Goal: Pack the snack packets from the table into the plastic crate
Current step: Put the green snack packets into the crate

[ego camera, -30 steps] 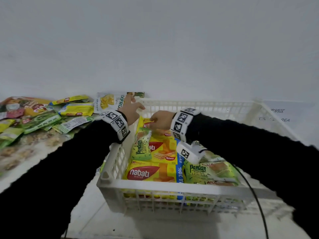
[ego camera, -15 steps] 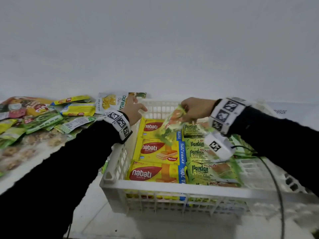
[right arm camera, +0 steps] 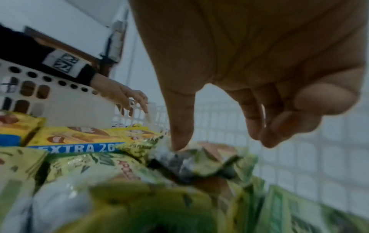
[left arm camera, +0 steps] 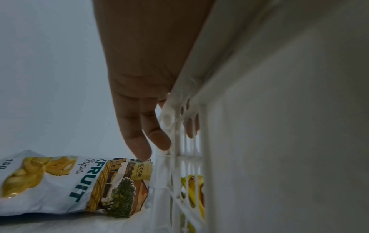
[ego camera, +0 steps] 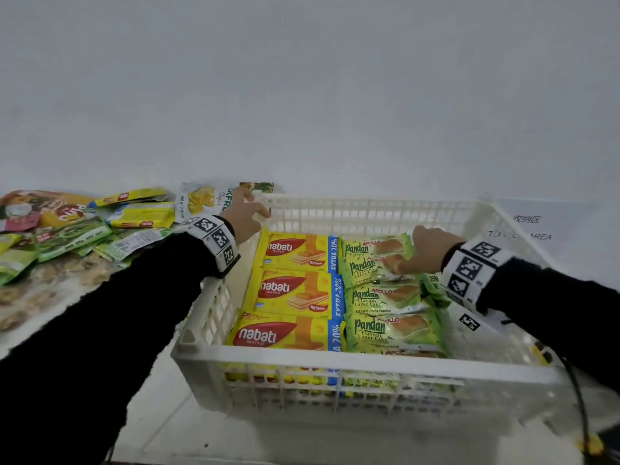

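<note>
The white plastic crate (ego camera: 352, 359) holds three yellow nabati wafer packets (ego camera: 295, 290) in its left column and several green pandan cake packets (ego camera: 385, 325) in its right column. My right hand (ego camera: 426, 250) hovers over the far pandan packets (ego camera: 374, 250). In the right wrist view its thumb (right arm camera: 179, 134) touches a packet's crinkled end (right arm camera: 199, 159) while the other fingers hang loosely curled, holding nothing. My left hand (ego camera: 246, 213) rests on the crate's far left corner, fingers (left arm camera: 147, 134) straight down along the mesh wall (left arm camera: 259, 126).
A jackfruit chips bag (ego camera: 214, 201) leans against the wall just left of the crate. More snack packets (ego camera: 67, 229) lie heaped on the table at the left. A printed paper sheet (ego camera: 533, 226) lies right of the crate. A black cable (ego camera: 580, 397) hangs near the front right corner.
My right hand carried a green pandan packet from the crate's left side across to the right column, lowered it there and let go. The left hand stayed at the corner.
</note>
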